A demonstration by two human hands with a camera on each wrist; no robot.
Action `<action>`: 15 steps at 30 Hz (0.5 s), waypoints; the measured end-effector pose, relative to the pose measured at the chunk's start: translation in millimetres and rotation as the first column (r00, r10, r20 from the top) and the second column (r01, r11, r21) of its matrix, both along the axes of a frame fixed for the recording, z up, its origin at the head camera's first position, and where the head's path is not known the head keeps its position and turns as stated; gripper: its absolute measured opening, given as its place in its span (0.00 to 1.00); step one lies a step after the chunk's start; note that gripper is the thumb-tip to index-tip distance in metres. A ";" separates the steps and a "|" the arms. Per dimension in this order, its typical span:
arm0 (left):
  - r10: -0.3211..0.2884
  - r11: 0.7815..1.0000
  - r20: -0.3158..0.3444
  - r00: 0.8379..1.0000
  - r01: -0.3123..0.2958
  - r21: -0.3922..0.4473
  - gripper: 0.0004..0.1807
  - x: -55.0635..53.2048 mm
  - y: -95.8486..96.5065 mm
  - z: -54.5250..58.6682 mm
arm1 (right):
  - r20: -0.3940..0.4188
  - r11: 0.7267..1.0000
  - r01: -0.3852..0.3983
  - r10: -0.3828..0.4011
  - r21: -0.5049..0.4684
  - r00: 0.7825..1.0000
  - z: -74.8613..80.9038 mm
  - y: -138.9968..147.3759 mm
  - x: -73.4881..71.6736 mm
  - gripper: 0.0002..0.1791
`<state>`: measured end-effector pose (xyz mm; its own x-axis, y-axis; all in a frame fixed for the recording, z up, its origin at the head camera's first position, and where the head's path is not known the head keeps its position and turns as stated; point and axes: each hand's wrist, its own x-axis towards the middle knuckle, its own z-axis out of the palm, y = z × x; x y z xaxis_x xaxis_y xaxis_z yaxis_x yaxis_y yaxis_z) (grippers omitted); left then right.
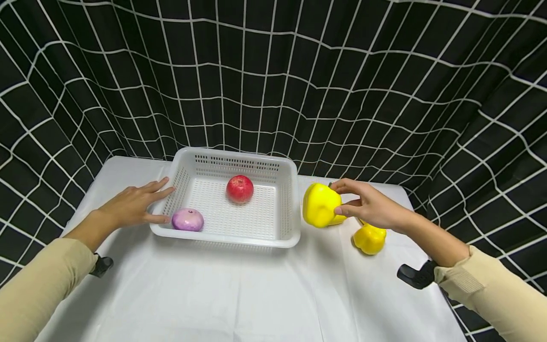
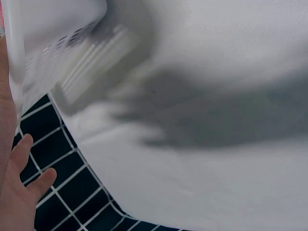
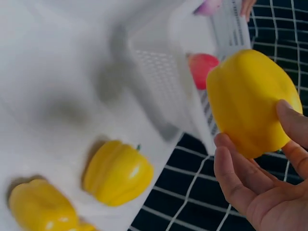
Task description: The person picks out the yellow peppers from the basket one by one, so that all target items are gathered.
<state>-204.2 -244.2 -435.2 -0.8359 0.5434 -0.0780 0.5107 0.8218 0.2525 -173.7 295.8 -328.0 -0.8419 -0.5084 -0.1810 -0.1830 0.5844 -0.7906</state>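
Note:
My right hand grips a yellow bell pepper between thumb and fingers, beside the right end of a white plastic basket. In the right wrist view the held bell pepper is raised above the table, its lower side against the fingertips. At the basket's left rim, my left hand has its fingers spread, fingertips right at the edge. Inside the basket lie a red apple, near the middle, and a purple onion in the near left corner.
Another yellow bell pepper lies on the white tablecloth below the right hand. One more yellow pepper is partly hidden behind the held one. A black curtain with a white grid hangs behind and beside the table.

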 end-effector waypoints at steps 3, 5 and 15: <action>0.001 1.000 0.000 1.000 -0.001 -0.001 0.47 0.3 0.3 0.9 | -0.009 0.999 0.025 -0.025 0.030 1.000 -4.0 13.6 7.9 0.24; 0.002 1.000 0.003 1.000 -0.002 -0.002 0.47 0.7 0.2 1.8 | -0.010 0.998 0.045 -0.045 0.046 0.999 -7.7 21.8 12.0 0.25; -0.005 1.000 0.007 1.000 0.005 -0.002 0.47 0.5 1.2 0.0 | -0.011 0.991 0.117 -0.117 0.070 0.993 -34.5 49.0 24.0 0.26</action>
<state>-203.6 -243.0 -435.2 -0.8325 0.5475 -0.0851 0.5132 0.8198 0.2542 -149.7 344.8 -362.6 -0.8962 -0.3927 -0.2063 -0.1158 0.6560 -0.7458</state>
